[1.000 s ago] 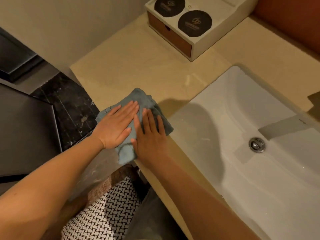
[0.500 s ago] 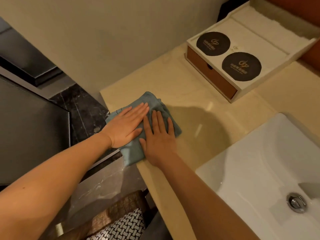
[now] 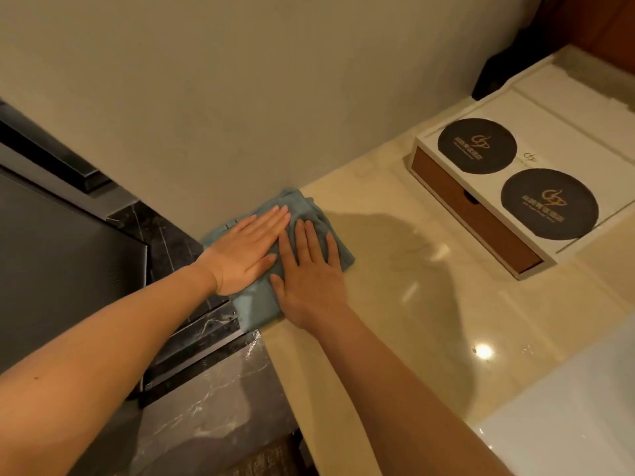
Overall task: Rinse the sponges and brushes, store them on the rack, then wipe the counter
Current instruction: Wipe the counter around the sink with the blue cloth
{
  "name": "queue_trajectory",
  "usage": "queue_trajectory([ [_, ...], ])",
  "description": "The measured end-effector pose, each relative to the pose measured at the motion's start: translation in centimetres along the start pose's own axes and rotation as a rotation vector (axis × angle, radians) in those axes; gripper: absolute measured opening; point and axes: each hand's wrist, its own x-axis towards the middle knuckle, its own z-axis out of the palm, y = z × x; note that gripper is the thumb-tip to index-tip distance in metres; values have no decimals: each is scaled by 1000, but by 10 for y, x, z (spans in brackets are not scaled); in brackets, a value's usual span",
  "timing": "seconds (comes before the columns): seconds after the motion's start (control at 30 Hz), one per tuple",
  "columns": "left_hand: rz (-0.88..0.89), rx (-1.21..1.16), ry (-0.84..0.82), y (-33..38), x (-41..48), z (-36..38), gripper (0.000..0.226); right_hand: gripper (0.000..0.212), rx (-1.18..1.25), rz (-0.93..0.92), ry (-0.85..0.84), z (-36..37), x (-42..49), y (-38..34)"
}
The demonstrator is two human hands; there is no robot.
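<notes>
Both hands have pushed the blue cloth [image 3: 258, 304] farther along the counter [image 3: 395, 304] since a second ago. It is now against the wall [image 3: 240, 97], well left of the white box [image 3: 567, 132]. The left hand [image 3: 247, 250] and right hand [image 3: 311, 280] lie flat on it side by side, fingers straight, pressing down and clasping nothing. One edge of the cloth overhangs the counter's end farthest from the box.

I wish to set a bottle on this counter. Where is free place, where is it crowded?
The widest bare patch of counter lies between the blue cloth, the drawer box and the sink. A narrower strip follows the wall from cloth to box. Crowded: the left corner, where left hand and right hand press flat on the cloth.
</notes>
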Motion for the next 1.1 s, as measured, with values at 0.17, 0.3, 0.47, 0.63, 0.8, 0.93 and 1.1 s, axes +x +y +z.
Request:
queue_trajectory([
  [0.17, -27, -22, -33, 3, -5, 1, 66, 66, -24, -32, -24, -1, -2, 4],
  [0.3, -54, -55, -47, 12, -1, 0, 72, 66, -18, -49, -19, -6, -4, 16],
  [0.47, -64, -86, 37, 27, 22, -4, 75, 65, -7, -36, 0, -16, -2, 43],
  [0.63, -71, -130, 92, 42, 42, -8, 72, 65, -25, -21, -14, -25, 4, 66],
  [0.8, -19, -78, 128, 62, 87, -18, 78, 65, -53, 50, -10, -40, 5, 105],
  [0.93, 53, -110, 124, 68, 118, -23, 77, 80, -60, 112, 30, -44, 8, 128],
  [1.1, 78, -113, 118, 66, 137, -26, 71, 85, -64, 130, 68, -46, 16, 138],
])
